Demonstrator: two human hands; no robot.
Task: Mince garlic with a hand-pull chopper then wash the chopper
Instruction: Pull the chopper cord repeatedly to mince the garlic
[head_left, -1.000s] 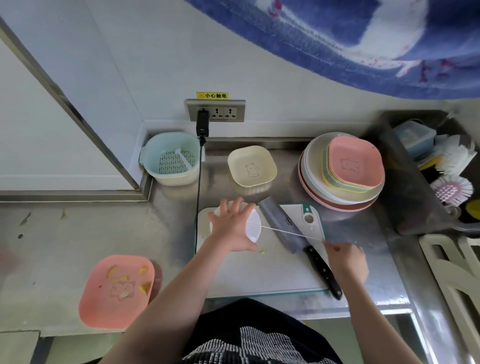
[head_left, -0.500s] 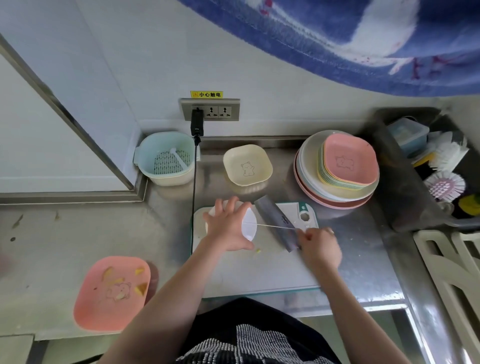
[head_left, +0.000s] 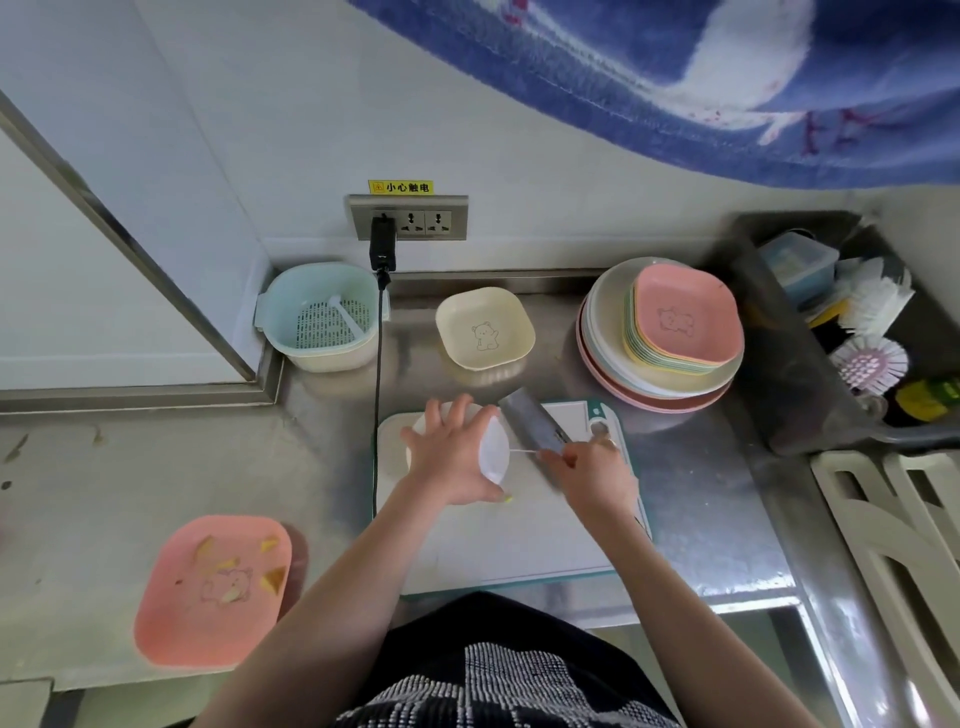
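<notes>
The white hand-pull chopper (head_left: 493, 451) is pressed down on the far left part of the white cutting board (head_left: 519, 540) by the left hand (head_left: 457, 457), whose spread fingers are laid over its lid. A short length of pull cord (head_left: 524, 451) is stretched from the chopper's right side to the right hand (head_left: 592, 470), which is clenched around the cord's end; the handle itself is hidden in the fist, so its shape cannot be told. The right hand is held over a cleaver (head_left: 530, 423) that lies on the board just beside the chopper. A small yellowish scrap (head_left: 508, 499) is seen on the board near the left hand. A cream bowl (head_left: 485, 327) and a stack of plates (head_left: 670, 338) are set beyond the board, and a pink plate (head_left: 213, 590) bearing yellow scraps, perhaps peel, is placed well to the left.
</notes>
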